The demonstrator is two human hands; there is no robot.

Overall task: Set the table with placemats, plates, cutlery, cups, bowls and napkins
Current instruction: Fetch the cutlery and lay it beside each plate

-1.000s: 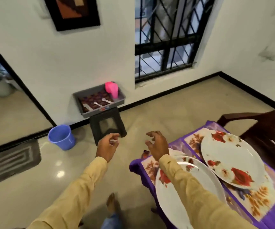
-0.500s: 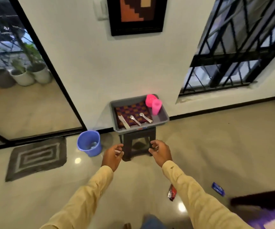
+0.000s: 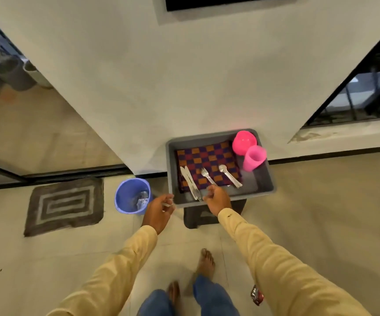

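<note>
Beige floor (image 3: pixel 325 208), stool (image 3: pixel 192 218), tray (image 3: pixel 170 165) with cutlery (image 3: pixel 207 175)

On a stool (image 3: pixel 193 218) sat a tray (image 3: pixel 171 160). In it, a cloth (image 3: pixel 209 156) carried knives (image 3: pixel 190 181) left, fork (image 3: pixel 207 175) middle, spoon (image 3: pixel 229 175) right. A cup (image 3: pixel 254 157) stood before a bowl (image 3: pixel 243 141) in the far right corner. Left of the stool stood a bucket (image 3: pixel 125 195), then a mat (image 3: pixel 63 206).

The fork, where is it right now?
Head view, centre-right: the fork lies on the checked cloth in the grey tray, between the knives and the spoon, near the right hand.
</note>
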